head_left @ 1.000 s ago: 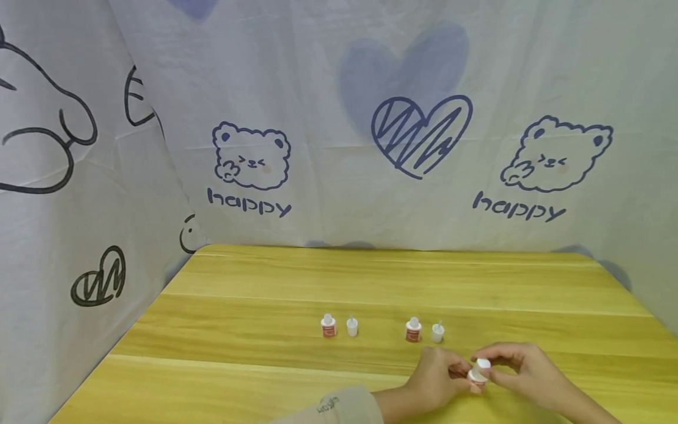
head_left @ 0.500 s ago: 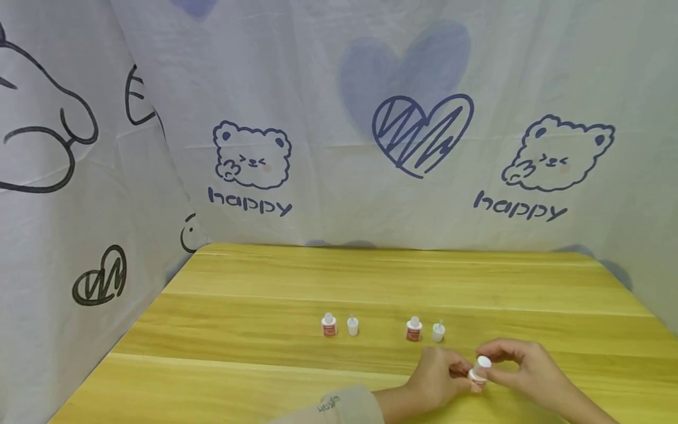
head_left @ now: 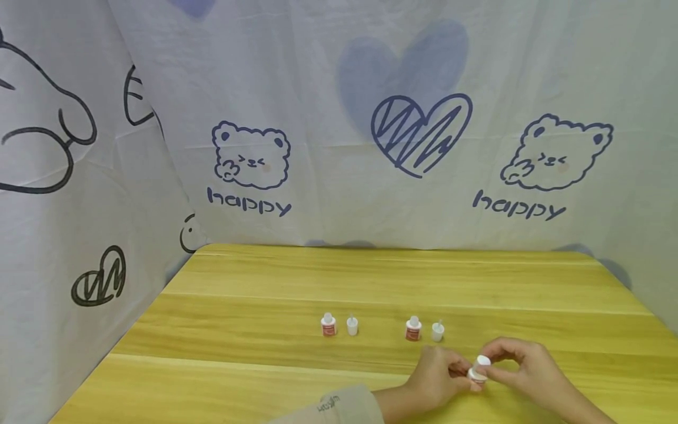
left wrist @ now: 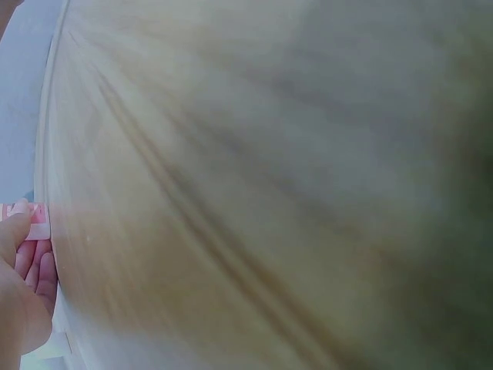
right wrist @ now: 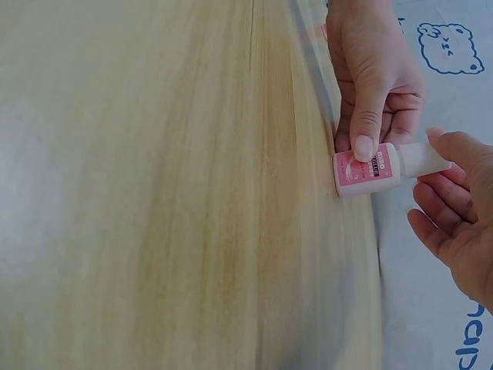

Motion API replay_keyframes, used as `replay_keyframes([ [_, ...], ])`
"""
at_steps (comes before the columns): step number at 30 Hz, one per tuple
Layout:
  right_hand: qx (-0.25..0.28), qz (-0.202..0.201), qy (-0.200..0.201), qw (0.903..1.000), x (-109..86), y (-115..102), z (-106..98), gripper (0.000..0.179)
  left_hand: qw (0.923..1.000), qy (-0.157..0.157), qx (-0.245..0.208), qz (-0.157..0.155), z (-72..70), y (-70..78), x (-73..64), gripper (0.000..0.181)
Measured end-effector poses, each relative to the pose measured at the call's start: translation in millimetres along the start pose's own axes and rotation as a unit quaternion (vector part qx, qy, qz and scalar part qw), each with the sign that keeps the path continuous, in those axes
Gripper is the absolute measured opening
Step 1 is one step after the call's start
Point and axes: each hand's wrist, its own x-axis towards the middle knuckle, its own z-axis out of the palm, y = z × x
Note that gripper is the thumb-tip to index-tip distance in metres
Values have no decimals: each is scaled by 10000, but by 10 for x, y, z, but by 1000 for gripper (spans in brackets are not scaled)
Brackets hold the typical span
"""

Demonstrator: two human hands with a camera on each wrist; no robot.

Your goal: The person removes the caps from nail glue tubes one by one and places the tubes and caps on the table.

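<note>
Near the right front of the table, my left hand (head_left: 431, 380) grips a small white glue bottle (right wrist: 370, 171) with a pink label, its thumb across the label in the right wrist view. My right hand (head_left: 529, 377) pinches the bottle's white cap (right wrist: 420, 159) between thumb and fingers. The cap sits on top of the bottle, which stands nearly upright on the table. At the left edge of the left wrist view, part of the bottle (left wrist: 38, 223) shows in the left hand's fingers.
Farther back stand two similar bottles, one on the left (head_left: 328, 325) and one on the right (head_left: 414, 329). To the right of each is an upturned white cap (head_left: 352, 325) with its thin stem upward. A printed cloth (head_left: 328, 194) hangs behind the wooden table (head_left: 238, 341).
The right hand's fingers have shifted slightly around the cap, and the cap's top tilts a little differently. Both hands stay at the same place, with the bottle held throughout.
</note>
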Motion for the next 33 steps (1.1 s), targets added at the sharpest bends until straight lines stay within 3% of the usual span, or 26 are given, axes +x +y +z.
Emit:
replay_keyframes([
  [17, 465, -450, -318, 9974, 14, 57, -60, 19, 9997, 23, 181, 178, -10, -6, -3, 14],
  [33, 817, -439, -943, 9912, 41, 88, -119, 23, 9999, 12, 47, 141, -3, -20, 3, 17],
])
